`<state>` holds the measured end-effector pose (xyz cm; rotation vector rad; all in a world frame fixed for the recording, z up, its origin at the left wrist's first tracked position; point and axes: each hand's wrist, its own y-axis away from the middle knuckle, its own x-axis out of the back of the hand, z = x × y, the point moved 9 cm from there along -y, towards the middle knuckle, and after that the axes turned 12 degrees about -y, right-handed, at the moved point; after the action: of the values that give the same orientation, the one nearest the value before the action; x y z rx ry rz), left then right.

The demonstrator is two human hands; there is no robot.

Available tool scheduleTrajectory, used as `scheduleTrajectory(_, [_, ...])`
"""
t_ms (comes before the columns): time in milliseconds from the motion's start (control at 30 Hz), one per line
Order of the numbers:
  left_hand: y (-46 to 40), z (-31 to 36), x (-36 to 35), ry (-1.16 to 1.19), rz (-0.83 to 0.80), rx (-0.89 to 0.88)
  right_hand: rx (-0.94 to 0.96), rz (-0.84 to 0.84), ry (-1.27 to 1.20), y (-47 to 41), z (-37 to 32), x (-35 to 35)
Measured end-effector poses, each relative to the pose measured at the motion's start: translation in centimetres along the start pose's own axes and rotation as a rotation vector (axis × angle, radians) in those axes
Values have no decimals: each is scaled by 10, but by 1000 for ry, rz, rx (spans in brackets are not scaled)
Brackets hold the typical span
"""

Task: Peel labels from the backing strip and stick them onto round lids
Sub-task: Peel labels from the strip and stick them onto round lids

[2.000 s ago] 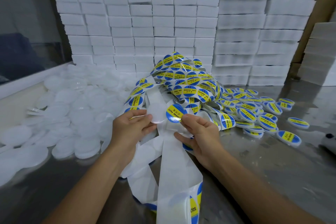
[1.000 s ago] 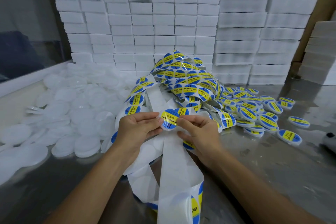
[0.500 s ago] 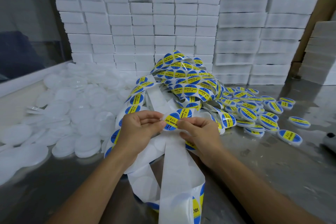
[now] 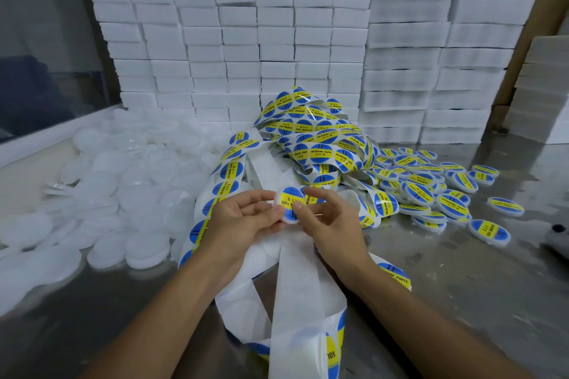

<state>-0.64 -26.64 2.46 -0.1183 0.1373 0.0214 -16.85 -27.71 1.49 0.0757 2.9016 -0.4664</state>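
Change: two seconds back the blue-and-yellow round label (image 4: 292,200) hung from the right fingertips beside a bare white round plastic lid (image 4: 288,218) in the left hand; it now lies on the lid's face, held up between both hands over the strip.
Left hand (image 4: 243,221): fingers curled round the lid's left edge, thumb on its lower rim.
Right hand (image 4: 328,218): thumb and forefinger pinching the label's right side against the lid, the other fingers loosely bent.
Meaning: the sticking step for this lid looks nearly done; what is left, by my reading, is smoothing the label flat.
Backing strip (image 4: 303,283): white paper ribbon trailing from under the hands toward the camera, peeled circles showing blank.
Label supply (image 4: 320,144): tangled heap of unpeeled strip behind the hands.
Finished lids (image 4: 431,191): labelled ones scattered to the right on the steel table (image 4: 462,286).
Blank lids (image 4: 129,194): white pile to the left.
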Motion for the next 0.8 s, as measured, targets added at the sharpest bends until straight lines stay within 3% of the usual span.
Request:
scheduleTrajectory(333, [1, -14, -9, -29, -119, 59, 8, -37, 27, -3, 3, 0])
scheduleTrajectory(533, [1, -8, -9, 18, -86, 9, 10, -61, 44, 2, 1, -7])
scheduleTrajectory(700, [6, -4, -18, -110, -188, -58, 35, 6, 108, 3, -4, -1])
scheduleTrajectory(800, [3, -10, -13, -153, -166, -35, 73, 11, 187, 2, -6, 1])
